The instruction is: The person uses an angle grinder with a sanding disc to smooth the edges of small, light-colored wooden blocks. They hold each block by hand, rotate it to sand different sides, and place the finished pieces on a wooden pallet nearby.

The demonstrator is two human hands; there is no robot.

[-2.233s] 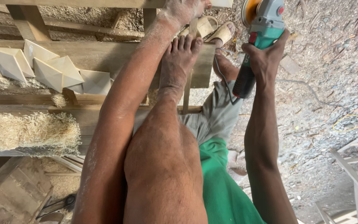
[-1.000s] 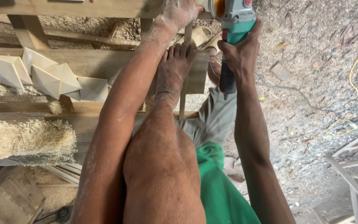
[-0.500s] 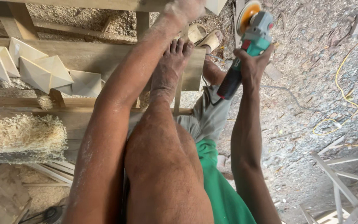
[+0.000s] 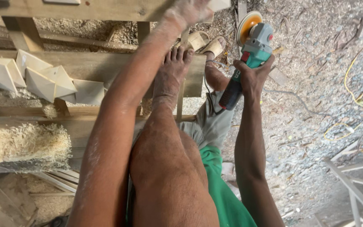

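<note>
Keep the right hand [image 4: 253, 77] clamped around the angle grinder [image 4: 248, 50] body, disc clear of the left hand [image 4: 188, 10] gripping the wooden piece [image 4: 219, 4].

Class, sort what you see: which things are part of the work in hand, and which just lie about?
In use:
right hand
grinder
left hand
wood piece
plank under foot

Lying about:
wooden wedges
shavings
sandals
yellow cord

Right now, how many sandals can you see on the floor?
2. One sandal lies just above the toes; the other sandal lies beside it, nearer the grinder. More may be hidden.
</note>
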